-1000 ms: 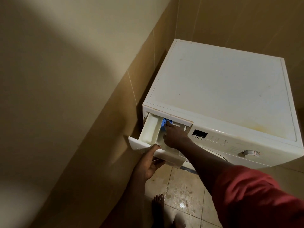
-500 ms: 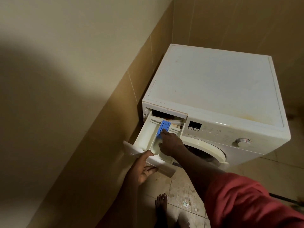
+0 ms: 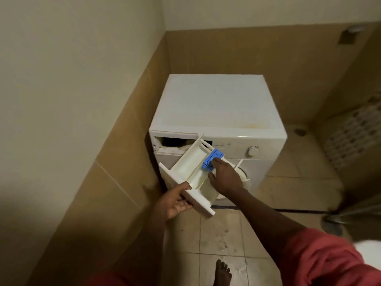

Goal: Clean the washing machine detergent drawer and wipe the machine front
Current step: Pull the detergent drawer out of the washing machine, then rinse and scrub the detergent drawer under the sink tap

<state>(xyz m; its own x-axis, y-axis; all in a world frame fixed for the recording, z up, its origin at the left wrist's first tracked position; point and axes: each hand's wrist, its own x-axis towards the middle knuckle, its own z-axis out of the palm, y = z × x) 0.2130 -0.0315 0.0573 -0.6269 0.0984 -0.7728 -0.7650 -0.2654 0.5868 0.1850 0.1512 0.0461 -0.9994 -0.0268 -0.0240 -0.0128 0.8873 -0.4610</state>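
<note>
Drawer (image 3: 188, 171) is now fully out of the washing machine (image 3: 218, 112); half a second ago its back end was still inside the slot. Now the slot (image 3: 175, 143) stands open and dark at the top left of the machine front, and the drawer is held in the air before it, tilted, with its front panel down toward the person. The view is also farther from the machine than before, so more of the tiled floor (image 3: 218, 234) shows.

Left hand (image 3: 175, 201) holds the front panel of the drawer, the thumb on top of the panel edge and the fingers curled under it. Right hand (image 3: 225, 178) lies over the right part of the drawer, the fingers bent, and the fingertips touch the blue insert (image 3: 212, 158) near the back end. A red sleeve (image 3: 321, 259) covers the right upper arm. One bare foot (image 3: 222, 272) stands on the floor below
</note>
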